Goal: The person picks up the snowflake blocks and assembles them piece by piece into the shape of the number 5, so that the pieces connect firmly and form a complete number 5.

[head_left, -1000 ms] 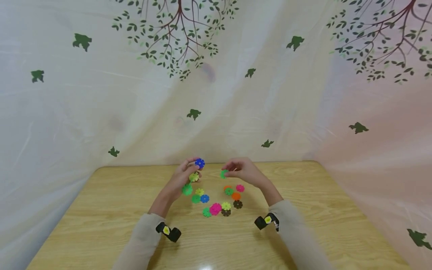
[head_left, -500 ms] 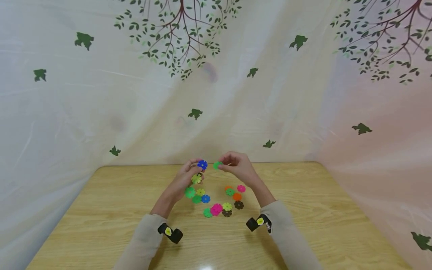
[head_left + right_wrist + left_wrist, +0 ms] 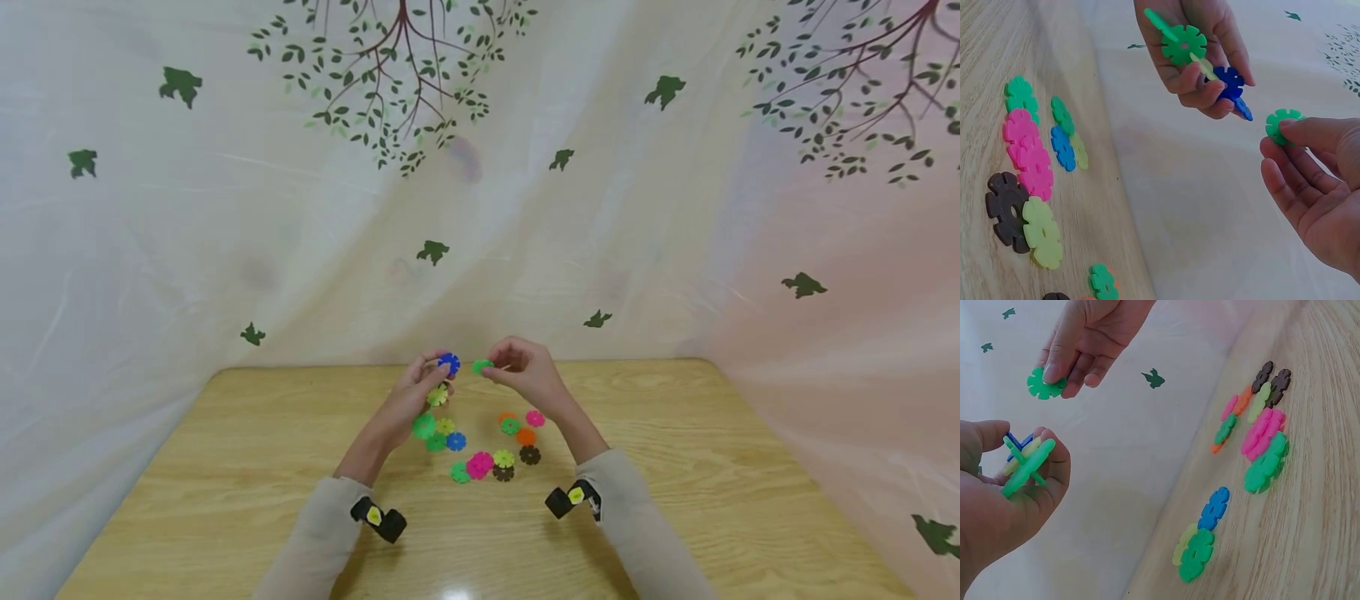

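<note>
My left hand [image 3: 401, 400] holds a chain of interlocking flower-shaped plastic discs above the table. The chain has green discs [image 3: 1184, 45], a pale yellow disc [image 3: 437, 395] and dark blue discs [image 3: 1230, 81] slotted into one another at angles; fingers cover part of it. Thumb and fingers pinch a blue disc [image 3: 449, 364] at the chain's upper end. To its right, my right hand [image 3: 534, 379] pinches a single green disc [image 3: 1044, 387] between thumb and fingers. A small gap separates that green disc from the chain, as the right wrist view shows.
Loose discs lie on the wooden table [image 3: 225, 483] below the hands: pink [image 3: 480, 465], brown [image 3: 530, 455], orange [image 3: 526, 437], blue [image 3: 456, 442] and others, some overlapping. Behind the table's far edge hangs a pale cloth [image 3: 322, 250] with printed leaves.
The right hand has moved left and up with its green disc, closer to the chain. The left hand has shifted slightly right. In the last half second both barely move.
</note>
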Available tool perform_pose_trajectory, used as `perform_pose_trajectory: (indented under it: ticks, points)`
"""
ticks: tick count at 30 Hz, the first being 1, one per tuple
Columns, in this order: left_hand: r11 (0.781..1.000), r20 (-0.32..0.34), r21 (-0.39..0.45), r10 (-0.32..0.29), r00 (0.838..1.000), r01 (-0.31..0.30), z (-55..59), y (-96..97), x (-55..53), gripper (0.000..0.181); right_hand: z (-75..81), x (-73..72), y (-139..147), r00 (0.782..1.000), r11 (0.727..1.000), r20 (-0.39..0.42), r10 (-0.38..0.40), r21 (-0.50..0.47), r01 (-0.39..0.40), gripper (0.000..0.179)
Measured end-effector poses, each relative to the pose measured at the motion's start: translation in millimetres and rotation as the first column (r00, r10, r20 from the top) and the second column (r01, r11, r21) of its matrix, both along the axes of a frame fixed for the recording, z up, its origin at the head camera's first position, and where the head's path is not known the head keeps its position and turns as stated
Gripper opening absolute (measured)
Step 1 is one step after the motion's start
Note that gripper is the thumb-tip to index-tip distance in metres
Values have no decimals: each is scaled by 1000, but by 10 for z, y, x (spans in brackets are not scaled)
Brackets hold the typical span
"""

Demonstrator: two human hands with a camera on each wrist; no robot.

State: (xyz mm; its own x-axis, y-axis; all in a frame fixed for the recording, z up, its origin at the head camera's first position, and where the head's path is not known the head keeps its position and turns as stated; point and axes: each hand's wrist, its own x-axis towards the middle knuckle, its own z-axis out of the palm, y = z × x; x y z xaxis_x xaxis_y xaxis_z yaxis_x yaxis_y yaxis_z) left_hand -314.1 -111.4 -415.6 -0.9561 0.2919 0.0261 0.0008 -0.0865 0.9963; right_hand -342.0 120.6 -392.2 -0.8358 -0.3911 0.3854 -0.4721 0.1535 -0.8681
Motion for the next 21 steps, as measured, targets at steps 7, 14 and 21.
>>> perform_pose_trajectory:
  ticks: [7,14,21]
  points:
    - [996,-36,72,58,998,-56,41,8,-16,43,-19,18,-62,997,998,50,57,-16,-56,16]
    - [981,-64,134,150,987,-141,53,0,-29,41,-88,32,-142,982,986,100,163,-54,-159,17]
    - [970,-65,162,194,979,-182,64,-27,-43,44,-186,77,-262,958,967,136,253,-75,-244,15]
